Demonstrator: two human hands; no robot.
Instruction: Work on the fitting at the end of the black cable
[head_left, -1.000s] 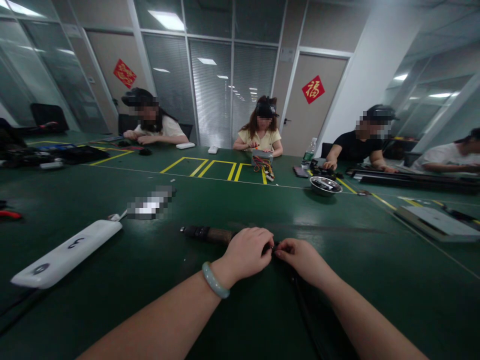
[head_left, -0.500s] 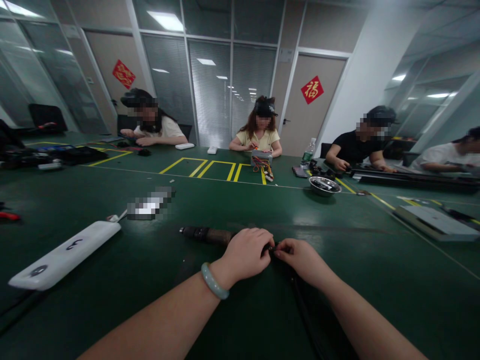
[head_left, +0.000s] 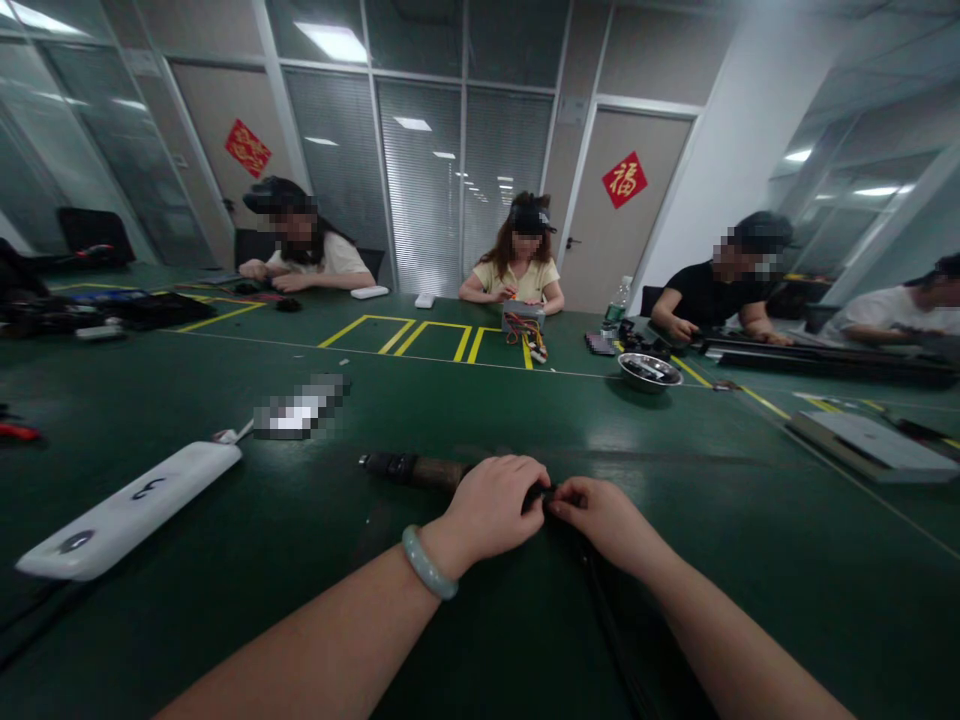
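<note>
A dark cylindrical tool [head_left: 420, 472] with a brownish middle lies on the green table, its metal tip pointing left. My left hand [head_left: 499, 508], with a pale green bangle [head_left: 429, 563] at the wrist, is wrapped round the tool's right end. Just right of it, my right hand [head_left: 596, 515] pinches at a small dark part at that end, fingertips close to my left thumb. A black cable [head_left: 607, 620] runs from below my right hand toward the near edge of the view. The pinched part is mostly hidden by my fingers.
A white power strip [head_left: 135, 510] lies at the left, beside a pixelated object [head_left: 300, 408]. A metal bowl [head_left: 650, 372] stands beyond my hands at the right. A grey flat box [head_left: 874, 445] is farther right. Several people sit across the green table [head_left: 480, 400].
</note>
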